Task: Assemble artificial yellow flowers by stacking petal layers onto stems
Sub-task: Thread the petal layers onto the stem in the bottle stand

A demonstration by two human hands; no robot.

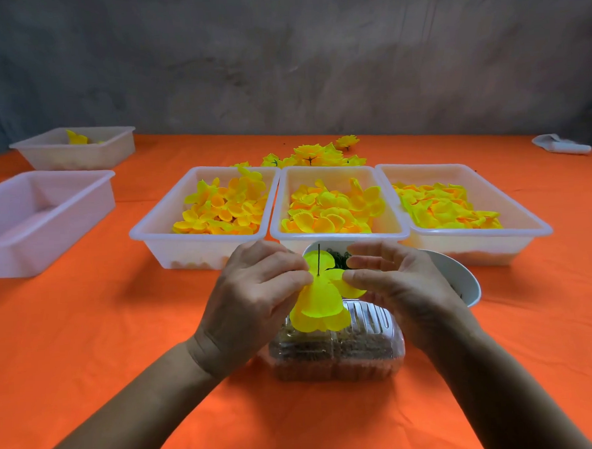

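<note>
Between both hands is a half-built yellow flower point(321, 300), its petal layers threaded on a thin dark stem point(319, 259) that sticks up above them. My left hand point(253, 295) pinches the petals from the left. From the right, my right hand point(397, 280) pinches the petal edge. Three white trays of loose yellow petals stand behind: left point(199, 238), middle point(339, 234), right point(527, 222). Finished flowers point(313, 154) lie in a heap beyond the trays.
A clear plastic box point(339, 352) with brown contents sits under the hands. Behind my right hand stands a white bowl point(462, 277) with dark green parts. Two more white trays are at the left point(30, 217) and far left point(78, 148); a white object point(561, 143) lies far right on the orange tablecloth.
</note>
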